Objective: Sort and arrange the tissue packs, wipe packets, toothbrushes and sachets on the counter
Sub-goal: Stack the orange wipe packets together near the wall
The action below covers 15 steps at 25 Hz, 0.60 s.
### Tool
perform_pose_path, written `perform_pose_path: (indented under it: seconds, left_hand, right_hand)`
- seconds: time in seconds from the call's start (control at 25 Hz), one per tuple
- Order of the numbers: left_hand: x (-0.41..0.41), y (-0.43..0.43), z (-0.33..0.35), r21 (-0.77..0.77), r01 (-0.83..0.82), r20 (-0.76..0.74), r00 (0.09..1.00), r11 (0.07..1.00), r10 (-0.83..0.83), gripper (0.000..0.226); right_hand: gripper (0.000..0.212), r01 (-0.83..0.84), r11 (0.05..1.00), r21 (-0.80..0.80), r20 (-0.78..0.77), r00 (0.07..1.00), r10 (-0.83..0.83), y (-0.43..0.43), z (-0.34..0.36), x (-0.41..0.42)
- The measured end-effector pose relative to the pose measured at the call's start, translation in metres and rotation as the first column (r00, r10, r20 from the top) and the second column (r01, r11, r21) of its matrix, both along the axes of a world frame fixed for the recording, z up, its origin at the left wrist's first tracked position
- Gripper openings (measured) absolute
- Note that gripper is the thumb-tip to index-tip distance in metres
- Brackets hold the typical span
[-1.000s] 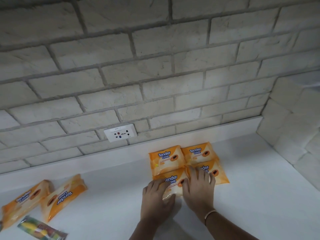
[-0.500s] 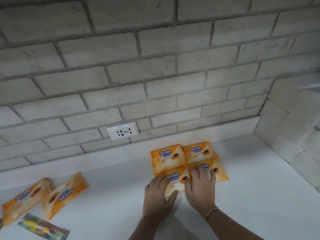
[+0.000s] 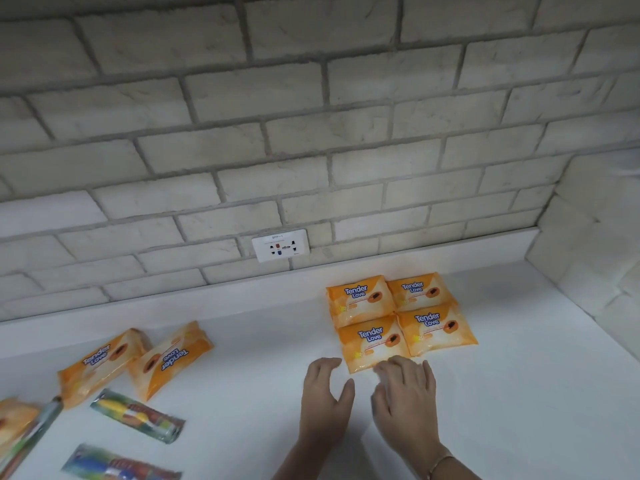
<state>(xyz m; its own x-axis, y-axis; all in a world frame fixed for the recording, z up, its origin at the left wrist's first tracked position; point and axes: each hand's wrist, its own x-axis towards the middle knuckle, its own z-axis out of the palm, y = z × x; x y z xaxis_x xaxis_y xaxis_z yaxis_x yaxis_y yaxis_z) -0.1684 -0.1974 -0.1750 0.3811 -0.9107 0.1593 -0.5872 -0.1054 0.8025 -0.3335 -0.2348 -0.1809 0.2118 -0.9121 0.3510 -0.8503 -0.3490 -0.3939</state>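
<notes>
Several orange "Tender Love" wipe packets lie in a tight two-by-two block (image 3: 398,317) near the back right of the white counter (image 3: 519,393). My left hand (image 3: 323,400) hovers just in front of the block, fingers relaxed, holding nothing. My right hand (image 3: 407,400) is beside it, its fingertips at the front edge of the near-left packet (image 3: 372,344). Two more orange packets (image 3: 104,363) (image 3: 169,358) lie askew at the left. Packaged toothbrushes (image 3: 138,415) (image 3: 117,465) lie in front of them.
A brick wall with a white power socket (image 3: 280,244) backs the counter, and a side wall (image 3: 595,258) closes it on the right. Another orange packet (image 3: 15,419) and a long packaged item (image 3: 34,434) sit at the left edge.
Both hands have drawn back off the near packets toward me, so the whole block now shows. The view has shifted, bringing more of the items at the left into sight.
</notes>
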Motion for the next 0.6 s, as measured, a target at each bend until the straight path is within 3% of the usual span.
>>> perform_pose_path:
  seconds: [0.28, 0.44, 0.6]
  left_hand:
    - [0.056, 0.064, 0.031, 0.194, 0.072, -0.46, 0.888, 0.978, 0.026, 0.017]
    - [0.117, 0.104, 0.048, 0.194, -0.025, -0.431, 0.896, 0.981, 0.108, 0.018]
    - [0.192, 0.133, 0.058, 0.176, -0.102, -0.303, 0.941, 0.979, 0.153, 0.019]
  right_hand:
    - [0.029, -0.203, 0.978, 0.038, 0.102, 0.975, 0.199, 0.066, -0.002, 0.081]
    - [0.031, -0.308, 0.949, 0.067, 0.144, 0.944, 0.296, 0.095, 0.004, 0.145]
    - [0.031, -0.364, 0.929, 0.071, 0.203, 0.917, 0.344, 0.117, 0.013, 0.212]
